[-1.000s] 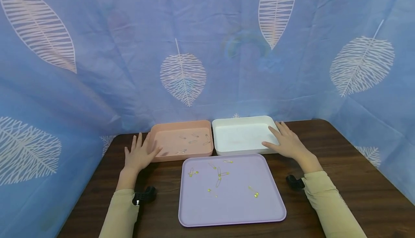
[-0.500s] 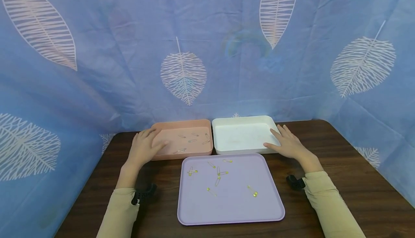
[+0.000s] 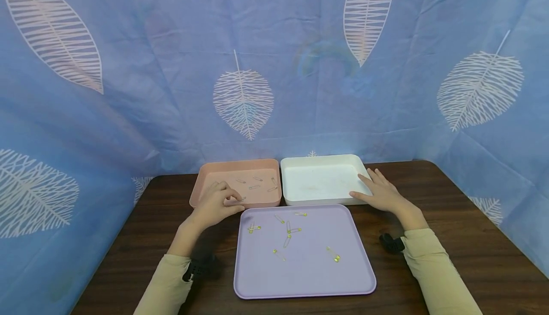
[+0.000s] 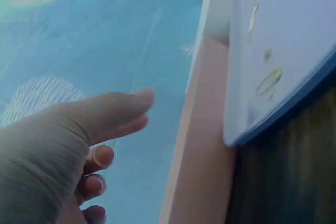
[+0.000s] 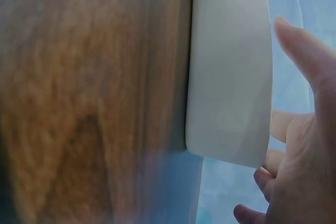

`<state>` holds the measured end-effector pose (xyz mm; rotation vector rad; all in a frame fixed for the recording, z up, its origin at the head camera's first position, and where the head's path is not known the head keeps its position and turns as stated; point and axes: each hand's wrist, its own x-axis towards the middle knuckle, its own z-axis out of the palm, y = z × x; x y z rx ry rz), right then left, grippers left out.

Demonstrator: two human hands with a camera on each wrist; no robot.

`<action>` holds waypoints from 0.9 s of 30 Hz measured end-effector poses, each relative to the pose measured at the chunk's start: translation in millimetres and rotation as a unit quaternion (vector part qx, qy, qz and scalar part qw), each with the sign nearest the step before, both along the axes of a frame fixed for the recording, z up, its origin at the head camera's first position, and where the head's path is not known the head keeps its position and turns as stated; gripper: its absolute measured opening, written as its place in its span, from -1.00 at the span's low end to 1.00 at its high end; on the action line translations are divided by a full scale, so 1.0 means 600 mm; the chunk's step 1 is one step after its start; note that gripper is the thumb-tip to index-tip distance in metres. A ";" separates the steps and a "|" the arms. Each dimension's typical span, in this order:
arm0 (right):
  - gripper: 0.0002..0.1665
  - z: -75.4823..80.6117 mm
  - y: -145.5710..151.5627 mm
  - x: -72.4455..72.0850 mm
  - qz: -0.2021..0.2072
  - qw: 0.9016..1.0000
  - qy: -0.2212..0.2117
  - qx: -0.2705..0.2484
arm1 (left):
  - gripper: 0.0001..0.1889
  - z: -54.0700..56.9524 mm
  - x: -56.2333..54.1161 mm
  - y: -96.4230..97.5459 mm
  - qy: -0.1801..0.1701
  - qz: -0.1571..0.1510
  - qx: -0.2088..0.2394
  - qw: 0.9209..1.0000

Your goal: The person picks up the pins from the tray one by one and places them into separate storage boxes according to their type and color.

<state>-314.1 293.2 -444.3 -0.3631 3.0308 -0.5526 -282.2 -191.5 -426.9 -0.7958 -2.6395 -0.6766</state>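
My left hand (image 3: 216, 205) is over the front of the pink tray (image 3: 240, 166), its fingers bent and the thumb reaching forward. Thumb and forefinger are right by a silver safety pin (image 3: 243, 198), partly covered by the hand in the head view. In the left wrist view the left hand (image 4: 100, 129) shows no pin between thumb and forefinger. More silver safety pins (image 3: 255, 187) lie farther right in that tray. My right hand (image 3: 383, 193) is spread at the right end of the white tray (image 3: 319, 199), thumb along its front corner.
In front of both trays lies a flat lilac tray (image 3: 304, 277) with several yellow-headed safety pins (image 3: 289, 231) scattered on it. All stand on a dark wooden table (image 3: 454, 210). A blue leaf-patterned cloth (image 3: 180, 91) hangs behind and at the sides.
My left hand has moved from the pink tray's left edge rightward and inward to its front pins, with the fingers bending. The right hand has barely moved.
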 end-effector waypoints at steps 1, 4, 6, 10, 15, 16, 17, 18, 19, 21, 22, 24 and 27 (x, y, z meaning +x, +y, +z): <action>0.08 0.000 0.000 0.000 0.000 1.000 -0.001 -0.002 | -0.82 -0.001 0.002 0.005 -0.008 0.001 -0.014 1.000; 0.08 -0.001 0.001 0.001 -0.001 1.000 -0.009 -0.007 | -0.81 -0.006 0.006 0.016 -0.019 -0.004 -0.051 0.999; 0.08 -0.001 0.001 0.000 0.000 1.000 -0.012 -0.009 | -0.81 -0.011 0.006 0.023 -0.016 -0.008 -0.075 0.997; 0.07 -0.001 0.001 -0.001 0.001 1.000 -0.016 -0.010 | -0.82 -0.019 0.007 0.032 -0.013 -0.015 -0.105 0.994; 0.06 0.000 0.003 -0.002 0.002 1.000 -0.019 -0.013 | -0.85 -0.027 0.005 0.038 -0.008 -0.013 -0.136 0.991; 0.06 -0.001 0.003 -0.002 0.001 1.000 -0.019 -0.012 | -0.85 -0.029 0.005 0.038 -0.004 -0.013 -0.143 0.990; 0.06 0.000 0.003 -0.003 0.002 1.000 -0.019 -0.012 | -0.86 -0.030 0.005 0.039 0.001 -0.013 -0.149 0.989; 0.05 -0.001 0.003 -0.003 0.003 1.000 -0.019 -0.011 | -0.86 -0.031 0.005 0.040 0.007 -0.014 -0.156 0.988; 0.05 -0.001 0.004 -0.003 0.004 1.000 -0.017 -0.010 | -0.85 -0.031 0.005 0.042 0.014 -0.015 -0.164 0.986; 0.05 -0.001 0.004 -0.004 0.006 1.000 -0.016 -0.008 | -0.83 -0.033 0.007 0.044 0.025 -0.020 -0.173 0.984; 0.05 -0.001 0.004 -0.004 0.006 1.000 -0.016 -0.008 | -0.82 -0.033 0.008 0.045 0.029 -0.023 -0.175 0.984; 0.05 -0.002 0.004 -0.005 0.006 1.000 -0.017 -0.007 | -0.81 -0.034 0.010 0.047 0.034 -0.025 -0.182 0.982; 0.05 -0.004 0.003 -0.005 0.005 1.000 -0.018 -0.007 | -0.82 -0.035 0.012 0.048 0.036 -0.023 -0.190 0.981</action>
